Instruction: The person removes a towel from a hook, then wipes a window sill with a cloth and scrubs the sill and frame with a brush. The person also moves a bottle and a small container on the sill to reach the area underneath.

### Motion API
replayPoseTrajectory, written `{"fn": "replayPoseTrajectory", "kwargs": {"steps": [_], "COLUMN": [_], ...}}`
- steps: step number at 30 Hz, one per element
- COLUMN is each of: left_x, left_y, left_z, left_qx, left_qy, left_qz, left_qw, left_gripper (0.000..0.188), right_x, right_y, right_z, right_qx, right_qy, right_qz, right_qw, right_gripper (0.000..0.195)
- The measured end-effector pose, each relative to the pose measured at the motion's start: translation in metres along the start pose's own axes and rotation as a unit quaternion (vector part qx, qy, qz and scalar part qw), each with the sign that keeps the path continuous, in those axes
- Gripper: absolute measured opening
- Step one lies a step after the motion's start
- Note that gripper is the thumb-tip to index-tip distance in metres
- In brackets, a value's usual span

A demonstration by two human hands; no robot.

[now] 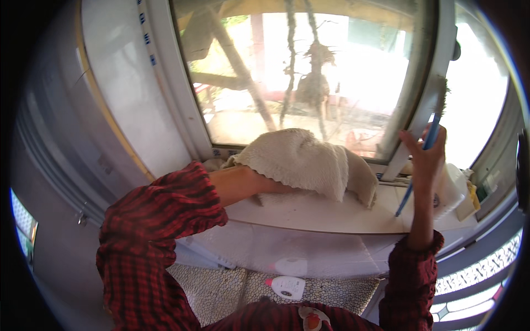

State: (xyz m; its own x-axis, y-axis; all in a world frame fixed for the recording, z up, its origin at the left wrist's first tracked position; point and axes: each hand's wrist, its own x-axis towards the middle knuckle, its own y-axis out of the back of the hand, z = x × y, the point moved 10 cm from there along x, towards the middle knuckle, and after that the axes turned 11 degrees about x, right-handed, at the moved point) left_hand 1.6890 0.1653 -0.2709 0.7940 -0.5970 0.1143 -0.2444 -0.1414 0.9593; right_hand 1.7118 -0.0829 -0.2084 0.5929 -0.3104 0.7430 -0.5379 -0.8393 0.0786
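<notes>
My right hand [430, 155] is closed round a blue-handled brush [431, 134], held upright beside the white frame of a sliding window [424, 111]. The brush's bristles point up and the handle's lower end hangs over the sill. A cream, fluffy cloth [296, 159] is draped over my left hand, whose fingers are hidden; only the wrist and part of the back of the hand [252, 182] show. The cloth is at the foot of the glass pane [352, 82], above the white windowsill [327, 217].
A whitish plastic container [451, 192] and a yellow item [473, 196] stand at the sill's right end. Below, a white bottle with a pink cap [290, 287] lies on the pebble-patterned floor [339, 291]. A grey door [58, 231] is at the left.
</notes>
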Motion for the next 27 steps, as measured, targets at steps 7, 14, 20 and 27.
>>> {"fn": "replayPoseTrajectory", "kwargs": {"steps": [7, 14, 20, 27], "left_x": [-0.098, -0.153, -0.136, -0.081], "left_y": [0.017, 0.002, -0.019, -0.024], "left_z": [-0.058, -0.092, -0.074, -0.028], "left_qx": [0.109, 0.015, 0.092, -0.103], "left_qy": [0.158, 0.336, 0.323, 0.372], "left_qz": [0.111, 0.197, 0.149, 0.042], "left_qw": [0.975, 0.921, 0.930, 0.921], "left_gripper": [0.028, 0.022, 0.014, 0.027], "right_x": [0.004, 0.002, -0.007, -0.001], "right_y": [-0.002, -0.009, -0.017, -0.005], "right_z": [0.009, 0.005, -0.012, 0.003], "right_qx": [0.008, 0.009, 0.017, 0.018], "right_qy": [0.000, 0.009, -0.017, 0.004], "right_qz": [-0.028, -0.054, -0.085, -0.060], "right_qw": [1.000, 0.998, 0.996, 0.998], "right_gripper": [0.048, 0.057, 0.032, 0.037]}}
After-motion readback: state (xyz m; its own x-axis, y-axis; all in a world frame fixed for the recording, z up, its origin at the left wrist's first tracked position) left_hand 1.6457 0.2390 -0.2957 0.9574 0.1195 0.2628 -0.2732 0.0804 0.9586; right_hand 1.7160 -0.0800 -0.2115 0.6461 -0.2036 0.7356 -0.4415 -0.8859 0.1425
